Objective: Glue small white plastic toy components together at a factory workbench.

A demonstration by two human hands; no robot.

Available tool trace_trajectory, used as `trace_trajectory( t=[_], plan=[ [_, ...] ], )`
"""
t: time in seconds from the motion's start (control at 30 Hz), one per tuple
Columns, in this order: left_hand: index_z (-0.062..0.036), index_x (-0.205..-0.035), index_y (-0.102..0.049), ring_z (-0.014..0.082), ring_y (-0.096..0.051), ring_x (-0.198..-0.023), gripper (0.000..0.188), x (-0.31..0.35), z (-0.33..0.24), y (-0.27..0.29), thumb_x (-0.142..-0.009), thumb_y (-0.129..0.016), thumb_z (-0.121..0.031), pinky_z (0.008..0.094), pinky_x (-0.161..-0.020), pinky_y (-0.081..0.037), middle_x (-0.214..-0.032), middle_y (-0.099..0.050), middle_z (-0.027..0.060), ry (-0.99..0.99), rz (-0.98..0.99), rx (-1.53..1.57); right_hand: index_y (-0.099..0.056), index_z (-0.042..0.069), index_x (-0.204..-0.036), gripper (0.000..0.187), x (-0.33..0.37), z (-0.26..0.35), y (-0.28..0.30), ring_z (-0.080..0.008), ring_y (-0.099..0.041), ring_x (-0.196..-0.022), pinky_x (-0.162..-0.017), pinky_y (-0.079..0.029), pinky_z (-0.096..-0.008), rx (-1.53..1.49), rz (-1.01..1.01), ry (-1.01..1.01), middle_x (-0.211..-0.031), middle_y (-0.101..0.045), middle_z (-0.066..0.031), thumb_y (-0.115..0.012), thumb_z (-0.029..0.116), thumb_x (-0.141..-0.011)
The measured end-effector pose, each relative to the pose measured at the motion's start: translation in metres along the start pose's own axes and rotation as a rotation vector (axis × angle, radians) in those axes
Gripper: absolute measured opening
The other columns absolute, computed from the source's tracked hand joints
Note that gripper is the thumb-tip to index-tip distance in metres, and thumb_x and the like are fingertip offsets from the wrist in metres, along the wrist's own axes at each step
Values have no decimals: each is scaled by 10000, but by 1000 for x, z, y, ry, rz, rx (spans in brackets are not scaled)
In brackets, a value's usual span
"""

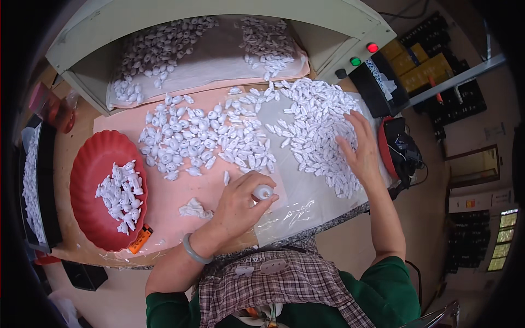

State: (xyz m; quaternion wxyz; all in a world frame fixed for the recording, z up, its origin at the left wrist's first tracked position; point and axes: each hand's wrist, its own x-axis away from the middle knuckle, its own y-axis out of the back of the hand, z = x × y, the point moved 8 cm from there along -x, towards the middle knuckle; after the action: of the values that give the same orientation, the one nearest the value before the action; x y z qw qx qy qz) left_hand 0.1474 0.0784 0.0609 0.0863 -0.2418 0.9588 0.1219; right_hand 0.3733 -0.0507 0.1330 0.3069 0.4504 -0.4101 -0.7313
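Sm. translucent-white bottle (263, 192), rounded end w/ small tip facing up. Slim white plastic pcs (314, 117), ridged, tapered, heaped on table's R side. L hand (236, 203) curled, wrist w/ grey bangle (197, 250) near table's front edge; thumb & fingers closed round bottle. R arm stretched fwd, R hand (361, 152) spread, thumb well apart, nothing seen gripped; can't tell if fingertips touch pcs. Heap mostly L of R hand, some under. Roundish white pcs (178, 134) beyond L hand.

I'm viewing a workshop remotely: a pale machine housing (350, 24) with coloured buttons (372, 47) backs a bench heaped with small white pieces (314, 115).
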Motion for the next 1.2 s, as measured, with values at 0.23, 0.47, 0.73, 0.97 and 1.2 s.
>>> trace_trajectory(
  t=[0.23, 0.47, 0.73, 0.97, 1.2],
  plan=[
    [-38, -934, -612, 234, -609, -694, 214, -1, 10, -5, -768, -745, -54, 323, -609, -484, -859, -631, 89, 0, -27, 34, -388, 14, -1411, 812, 111, 8, -6, -486, -246, -1365, -1094, -228, -570, 296, 115, -140, -1493, -257, -260, -757, 359, -775],
    [-29, -950, -626, 168, -617, -709, 197, 4, 5, -4, -787, -737, -28, 266, -554, -506, -905, -630, 86, 7, 5, 3, -255, 28, -1486, 972, 112, -20, -37, -495, -171, -1394, -1117, -184, -564, 271, 66, -277, -1532, -140, -287, -768, 413, -756],
    [-26, -973, -632, 128, -622, -739, 212, 4, -3, -5, -790, -736, 8, 255, -572, -522, -944, -634, 83, 37, 66, -35, -508, 132, -1346, 727, 53, -27, -41, -484, -283, -1336, -1117, -249, -542, 280, -70, -175, -1497, -256, -256, -801, 233, -689],
    [-39, -968, -613, 204, -635, -694, 204, -1, 3, -3, -803, -728, -72, 278, -584, -534, -906, -628, 90, 20, 8, 13, -631, 99, -1145, 543, 25, -33, -45, -403, -424, -1232, -1026, -394, -452, 171, -160, -141, -1338, -448, -181, -781, 100, -623],
    [0, -971, -617, 111, -598, -798, 191, 1, 12, -8, -809, -715, 24, 220, -559, -537, -963, -614, 79, 54, 57, 25, -671, 48, -1015, 401, 24, -44, -40, -345, -592, -1001, -896, -479, -393, 17, -193, -123, -1158, -560, -148, -751, 30, -623]
  ],
)
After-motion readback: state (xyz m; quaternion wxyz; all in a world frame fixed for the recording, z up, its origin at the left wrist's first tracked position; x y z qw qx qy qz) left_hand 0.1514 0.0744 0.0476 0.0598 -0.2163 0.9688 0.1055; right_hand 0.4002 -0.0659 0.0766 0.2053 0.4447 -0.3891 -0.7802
